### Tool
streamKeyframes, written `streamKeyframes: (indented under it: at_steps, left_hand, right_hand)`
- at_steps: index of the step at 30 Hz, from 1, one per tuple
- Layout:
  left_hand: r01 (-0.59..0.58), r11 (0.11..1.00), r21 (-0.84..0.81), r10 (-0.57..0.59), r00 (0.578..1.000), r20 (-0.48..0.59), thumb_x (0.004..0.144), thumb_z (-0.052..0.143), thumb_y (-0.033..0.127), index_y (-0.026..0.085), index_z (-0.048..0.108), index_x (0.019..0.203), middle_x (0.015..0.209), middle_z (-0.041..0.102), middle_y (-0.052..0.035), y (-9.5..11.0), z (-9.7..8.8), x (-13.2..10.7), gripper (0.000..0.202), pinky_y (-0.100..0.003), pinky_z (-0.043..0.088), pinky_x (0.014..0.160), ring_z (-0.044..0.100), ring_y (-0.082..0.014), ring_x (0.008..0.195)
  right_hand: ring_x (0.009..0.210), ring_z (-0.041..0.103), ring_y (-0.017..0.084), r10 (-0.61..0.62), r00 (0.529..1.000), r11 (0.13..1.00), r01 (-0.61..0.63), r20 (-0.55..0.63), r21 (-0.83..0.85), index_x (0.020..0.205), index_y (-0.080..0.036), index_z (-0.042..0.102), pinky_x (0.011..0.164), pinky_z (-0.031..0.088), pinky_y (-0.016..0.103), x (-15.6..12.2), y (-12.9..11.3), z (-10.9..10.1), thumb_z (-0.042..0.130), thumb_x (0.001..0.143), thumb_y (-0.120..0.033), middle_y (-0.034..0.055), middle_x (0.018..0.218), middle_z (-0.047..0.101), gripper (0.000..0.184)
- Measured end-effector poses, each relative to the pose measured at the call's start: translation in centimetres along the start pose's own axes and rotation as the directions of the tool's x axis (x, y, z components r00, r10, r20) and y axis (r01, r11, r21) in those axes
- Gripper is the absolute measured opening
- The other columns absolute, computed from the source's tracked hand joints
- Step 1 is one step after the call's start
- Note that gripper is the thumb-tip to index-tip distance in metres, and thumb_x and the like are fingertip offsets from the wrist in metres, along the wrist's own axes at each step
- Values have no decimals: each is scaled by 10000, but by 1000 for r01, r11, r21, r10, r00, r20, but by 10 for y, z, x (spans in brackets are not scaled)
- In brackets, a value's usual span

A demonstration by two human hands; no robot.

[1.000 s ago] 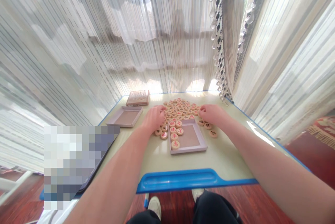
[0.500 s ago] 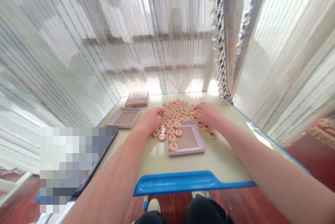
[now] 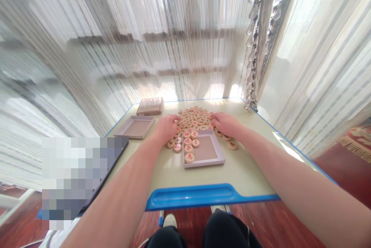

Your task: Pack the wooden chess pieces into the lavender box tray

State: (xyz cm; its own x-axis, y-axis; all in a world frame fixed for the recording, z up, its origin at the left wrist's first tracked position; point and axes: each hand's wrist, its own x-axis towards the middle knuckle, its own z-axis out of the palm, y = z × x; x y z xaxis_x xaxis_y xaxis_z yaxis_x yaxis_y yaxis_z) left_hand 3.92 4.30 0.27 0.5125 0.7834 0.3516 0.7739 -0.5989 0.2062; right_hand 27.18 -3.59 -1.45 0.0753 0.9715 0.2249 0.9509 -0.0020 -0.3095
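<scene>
Many round wooden xiangqi pieces (image 3: 195, 118), with red or dark characters, lie in a loose pile in the middle of the table. My left hand (image 3: 168, 127) rests at the pile's left edge, fingers bent and touching pieces there. On the opposite side, my right hand (image 3: 224, 123) reaches in with its fingertips against the outer pieces. Both hands look open, cupped around the pile, though the undersides of the fingers are hidden. Nearer to me sits a shallow box tray (image 3: 204, 164), with several red-character pieces (image 3: 188, 148) along its left side.
A second shallow box tray (image 3: 135, 136) stands at the left, and a closed flat box (image 3: 150, 106) lies behind it. A dark-edged device (image 3: 116, 155), mostly blurred out, is at the table's left. The blue table rim (image 3: 194, 197) borders my side. Striped curtains (image 3: 174, 47) hang behind.
The view has shifted slightly. My right hand's fingers have drawn a little closer together at the pile's edge; the left hand stays by the pile. The pieces in the tray look the same.
</scene>
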Motion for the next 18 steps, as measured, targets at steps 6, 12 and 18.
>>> streamKeyframes:
  at_steps: [6,12,18]
  left_hand:
    - [-13,1000,5,13,1000,28,736,374,98,209,681,969,1026,682,-22,-1,3,0,401,-249,436,894,609,-174,968]
    - [37,991,-129,-37,999,-1,685,372,26,184,624,1081,1060,671,-26,-3,3,2,496,-219,454,861,605,-153,989]
    - [103,977,-186,-106,994,-8,658,378,6,163,635,1055,1038,674,-56,-6,2,3,499,-241,446,868,604,-159,978]
  right_hand:
    - [1145,492,195,-108,994,993,107,-16,-58,1043,-167,642,998,339,325,1,-4,1,368,866,-215,76,1161,611,330]
    - [1106,508,218,-128,990,992,126,-61,-33,1026,-169,661,968,362,334,-2,-7,-2,390,855,-220,73,1117,632,324]
    - [982,519,231,-125,990,992,124,-61,-29,836,-201,694,875,402,342,-5,-11,-6,525,776,-248,72,953,635,185]
